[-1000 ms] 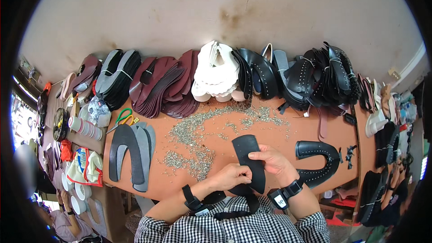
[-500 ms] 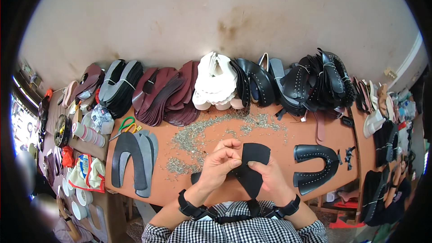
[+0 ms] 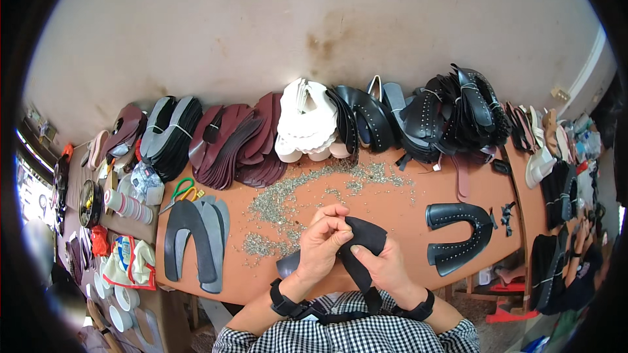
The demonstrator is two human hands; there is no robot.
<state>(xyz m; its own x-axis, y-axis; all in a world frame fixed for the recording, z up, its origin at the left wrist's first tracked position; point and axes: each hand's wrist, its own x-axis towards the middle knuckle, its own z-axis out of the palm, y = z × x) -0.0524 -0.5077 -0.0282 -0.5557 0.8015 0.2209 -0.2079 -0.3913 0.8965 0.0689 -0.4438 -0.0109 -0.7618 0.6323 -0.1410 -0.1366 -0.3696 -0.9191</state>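
Note:
A black, curved shoe upper [image 3: 367, 234] is held up near the table's front edge. My right hand [image 3: 391, 267] grips it, the thumb lying across its face and the fingers behind. Against its left edge, my left hand [image 3: 320, 246] has thumb and forefinger pinched together; whatever is between those fingertips is too small to make out. Another end of the piece shows below and left of my left hand. Small silvery metal studs [image 3: 267, 208] lie scattered just beyond my hands. To the right rests a black upper with a row of studs [image 3: 481, 238].
Grey and black uppers [image 3: 186, 222] lie at the left, below green-handled scissors [image 3: 180, 191]. Along the wall stand stacks of maroon uppers [image 3: 226, 150], white pieces [image 3: 307, 121] and studded black uppers [image 3: 422, 117]. Side tables hold more shoe parts; another person's arm shows far right.
The black upper has tipped and bent in my right hand, its top edge now sloping to the right. Both hands stay close together, the left still pinching at the edge. The view shifted slightly.

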